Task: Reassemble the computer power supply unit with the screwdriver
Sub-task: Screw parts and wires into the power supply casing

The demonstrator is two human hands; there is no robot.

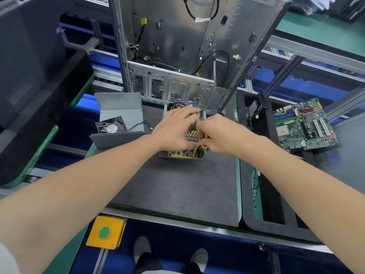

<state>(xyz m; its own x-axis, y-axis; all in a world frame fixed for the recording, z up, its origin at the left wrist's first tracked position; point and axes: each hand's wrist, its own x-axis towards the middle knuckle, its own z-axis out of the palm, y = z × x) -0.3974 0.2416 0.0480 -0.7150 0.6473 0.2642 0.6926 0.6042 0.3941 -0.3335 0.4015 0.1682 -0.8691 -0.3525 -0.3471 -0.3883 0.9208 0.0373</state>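
Open power supply unit (pixel 180 154) shown on the dark counter (pixel 177 184), its inside largely hidden beneath both hands; only the near edge of the circuit board and some wires are seen. The left hand (pixel 173 127) is laid over the unit, fingers extended. The right hand (pixel 221 135) is curled, with a small yellow object (pixel 205 136) pinched in it — whether screwdriver or wire cannot be told. The separate cover (pixel 122 113), fan (pixel 110 127) attached, is placed just left of the unit — the computer case (pixel 177 46) stands behind, its top cut off.
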